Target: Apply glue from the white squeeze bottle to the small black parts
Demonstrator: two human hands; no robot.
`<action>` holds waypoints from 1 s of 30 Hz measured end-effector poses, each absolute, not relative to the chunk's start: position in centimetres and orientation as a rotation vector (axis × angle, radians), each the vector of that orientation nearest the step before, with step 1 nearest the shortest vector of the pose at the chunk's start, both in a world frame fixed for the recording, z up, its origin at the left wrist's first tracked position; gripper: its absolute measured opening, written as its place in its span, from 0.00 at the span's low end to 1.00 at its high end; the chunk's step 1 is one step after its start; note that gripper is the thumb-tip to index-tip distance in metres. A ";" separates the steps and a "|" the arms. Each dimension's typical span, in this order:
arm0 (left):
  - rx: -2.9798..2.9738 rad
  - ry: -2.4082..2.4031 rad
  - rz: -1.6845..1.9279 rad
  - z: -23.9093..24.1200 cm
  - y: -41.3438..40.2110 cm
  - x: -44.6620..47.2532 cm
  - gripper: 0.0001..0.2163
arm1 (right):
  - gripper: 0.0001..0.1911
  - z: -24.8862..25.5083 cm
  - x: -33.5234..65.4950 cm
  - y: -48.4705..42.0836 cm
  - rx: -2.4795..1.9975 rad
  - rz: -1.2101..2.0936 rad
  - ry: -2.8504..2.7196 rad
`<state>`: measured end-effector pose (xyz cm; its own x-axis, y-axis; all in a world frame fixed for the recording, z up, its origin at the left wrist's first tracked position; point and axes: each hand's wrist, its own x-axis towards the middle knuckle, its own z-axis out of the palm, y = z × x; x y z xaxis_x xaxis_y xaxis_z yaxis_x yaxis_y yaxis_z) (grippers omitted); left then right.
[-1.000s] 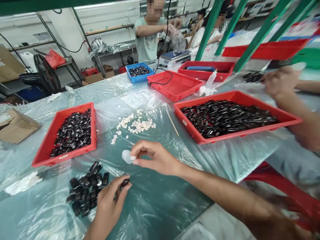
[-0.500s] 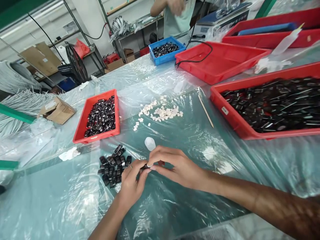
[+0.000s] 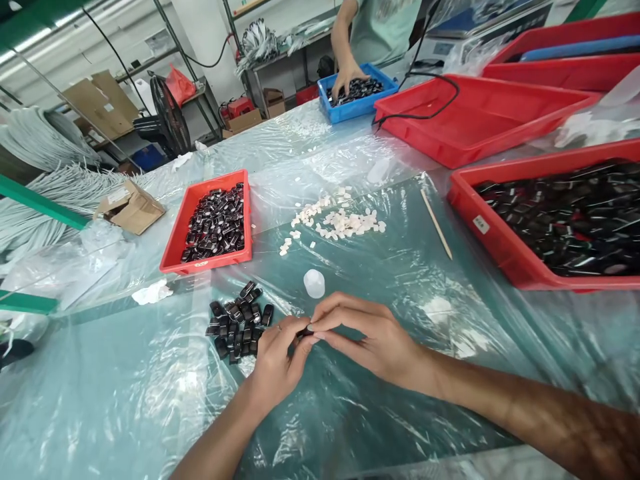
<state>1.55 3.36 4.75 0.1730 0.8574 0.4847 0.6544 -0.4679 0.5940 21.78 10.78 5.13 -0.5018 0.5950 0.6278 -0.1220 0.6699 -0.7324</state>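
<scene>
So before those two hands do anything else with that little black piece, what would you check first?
1. Small black plastic piece pinched between left hand and right hand: ok.
2. Whether a white bit is seated on it: cannot tell, fingers cover it.
3. Loose pile of black pieces close to the left hand: ok.
4. Scattered small white pieces in supply: ok.
5. Small translucent white cup upright: ok.
6. Thin wooden stick apart from the hands: ok.

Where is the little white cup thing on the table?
In the head view, the little white cup sits near the middle of the plastic-covered table, just beyond the two hands, right of the loose pile of black pieces and in front of the scattered white bits.
</scene>
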 end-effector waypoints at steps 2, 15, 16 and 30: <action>2.178 1.473 1.184 4.8 3.1 1.7 0.06 | 0.12 4.7 21.6 10.4 -0.373 0.895 -1.894; 1.565 1.654 1.243 3.0 2.1 2.7 0.10 | 0.02 2.6 20.3 10.4 -0.394 1.081 -1.694; 1.544 1.696 1.250 3.0 2.1 2.6 0.11 | 0.02 2.6 20.3 10.5 -0.392 1.095 -1.721; 1.455 1.894 1.264 2.7 2.0 2.5 0.13 | 0.10 3.6 21.3 12.1 -0.259 0.783 -2.177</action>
